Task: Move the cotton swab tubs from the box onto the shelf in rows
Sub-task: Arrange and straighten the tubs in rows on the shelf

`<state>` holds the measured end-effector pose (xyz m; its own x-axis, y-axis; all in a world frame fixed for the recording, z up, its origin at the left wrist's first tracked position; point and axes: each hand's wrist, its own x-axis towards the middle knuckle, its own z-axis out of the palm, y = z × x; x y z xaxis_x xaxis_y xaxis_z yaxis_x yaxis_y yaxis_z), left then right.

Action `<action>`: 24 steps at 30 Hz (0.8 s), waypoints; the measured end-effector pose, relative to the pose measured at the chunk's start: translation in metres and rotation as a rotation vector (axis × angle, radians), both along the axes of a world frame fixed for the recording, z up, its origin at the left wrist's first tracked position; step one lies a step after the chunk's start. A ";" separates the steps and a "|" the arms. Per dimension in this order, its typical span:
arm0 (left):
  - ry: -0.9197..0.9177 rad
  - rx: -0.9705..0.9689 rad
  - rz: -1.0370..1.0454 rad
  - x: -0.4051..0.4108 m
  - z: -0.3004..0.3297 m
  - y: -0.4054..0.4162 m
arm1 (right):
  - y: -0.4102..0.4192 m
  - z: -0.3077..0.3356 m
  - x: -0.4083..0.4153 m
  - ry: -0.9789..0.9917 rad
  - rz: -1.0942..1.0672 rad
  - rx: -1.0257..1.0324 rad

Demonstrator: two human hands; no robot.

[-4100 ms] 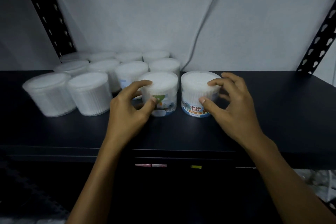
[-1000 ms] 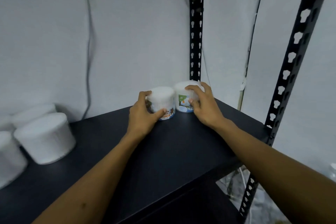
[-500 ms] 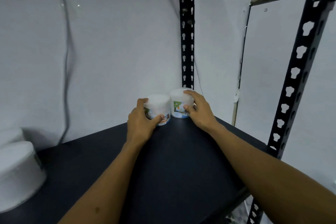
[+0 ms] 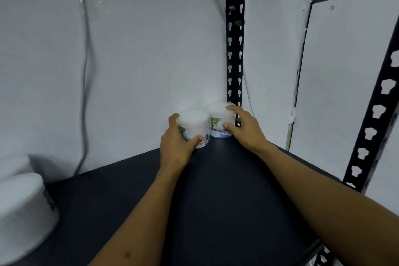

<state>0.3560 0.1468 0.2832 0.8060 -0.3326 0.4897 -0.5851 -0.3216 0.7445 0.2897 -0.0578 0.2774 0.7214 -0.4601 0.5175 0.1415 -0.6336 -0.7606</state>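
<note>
So both hands were way back in the far corner of the dark shelf [image 4: 226, 201], each one wrapped around its own cotton swab tub. The left hand [image 4: 176, 147] had the left tub [image 4: 195, 124] gripped from the side, fingers curled round the back of it and the thumb pressed across the front near the bottom of the label. The right hand [image 4: 244, 130] was doing the same with the right tub [image 4: 218, 119], fingers draped over the top edge and the thumb on the printed label. The two tubs were upright, sitting on the shelf surface right next to each other, pretty much touching, and tucked up against the white wall [image 4: 140, 60]. The right one was just in front of the black slotted upright [image 4: 235, 39] at the back corner. Both had white tops and colourful cartoon-ish labels, but the print was too small and blurry to read properly. Over on the far left edge of the view, well apart from the hands, there was a big white tub [image 4: 23, 216] close to the camera with another white tub [image 4: 15, 165] behind it, both cut off by the frame. A thin grey cable [image 4: 85, 75] ran down the wall behind the shelf, and a second black slotted post [image 4: 375, 119] stood at the front right corner.
</note>
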 end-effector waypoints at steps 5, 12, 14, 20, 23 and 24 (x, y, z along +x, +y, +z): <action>0.129 -0.047 -0.065 -0.006 0.005 0.004 | 0.000 0.003 -0.007 0.007 0.070 0.109; 0.238 -0.052 -0.072 0.001 0.004 0.008 | -0.005 0.005 -0.009 0.010 0.059 0.128; 0.239 -0.058 -0.068 0.002 0.004 0.007 | -0.005 0.006 -0.008 0.001 0.049 0.127; 0.235 -0.042 -0.078 0.001 0.004 0.008 | -0.007 0.004 -0.006 -0.003 0.031 0.132; 0.222 -0.031 -0.084 0.000 0.005 0.008 | -0.007 0.004 -0.005 0.001 0.020 0.148; 0.214 -0.028 -0.085 0.000 0.005 0.008 | -0.006 0.004 -0.005 0.003 0.021 0.149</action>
<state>0.3558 0.1548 0.2885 0.8621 -0.3923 0.3208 -0.4372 -0.2554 0.8623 0.2847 -0.0642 0.2816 0.7329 -0.5167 0.4426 0.1511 -0.5106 -0.8464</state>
